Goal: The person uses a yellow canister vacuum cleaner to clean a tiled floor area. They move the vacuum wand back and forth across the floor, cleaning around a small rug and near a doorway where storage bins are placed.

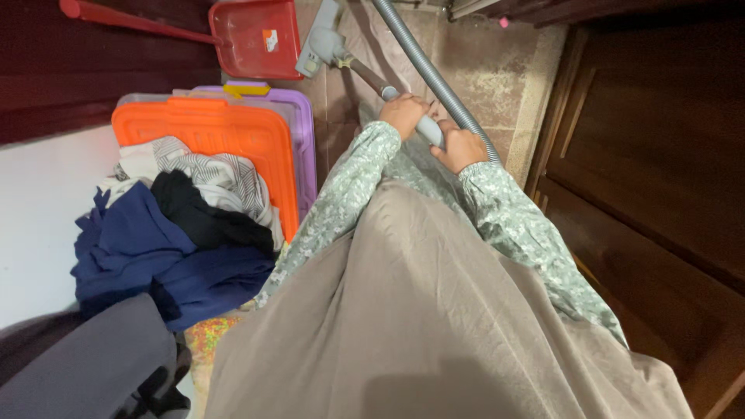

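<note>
Grey vacuum handle hidden under hands

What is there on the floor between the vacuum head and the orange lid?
In the head view, a purple lid stands between the vacuum head and the orange lid, leaning behind the orange one.

— Vacuum wand: smooth grey plastic, matt; darker metal-looking tube above. Hose: ribbed grey plastic, faint sheen.

— And underfoot?

— Floor: rough speckled stone, dull. Door: dark wood, satin polish.

— Bins?

— Orange lid and purple lid: moulded plastic, slightly glossy. Red dustpan: shiny plastic. Heaped clothes: soft matt cloth. Sleeves: thin printed cotton-like fabric. Skirt: smooth taupe cloth, creased.
</note>
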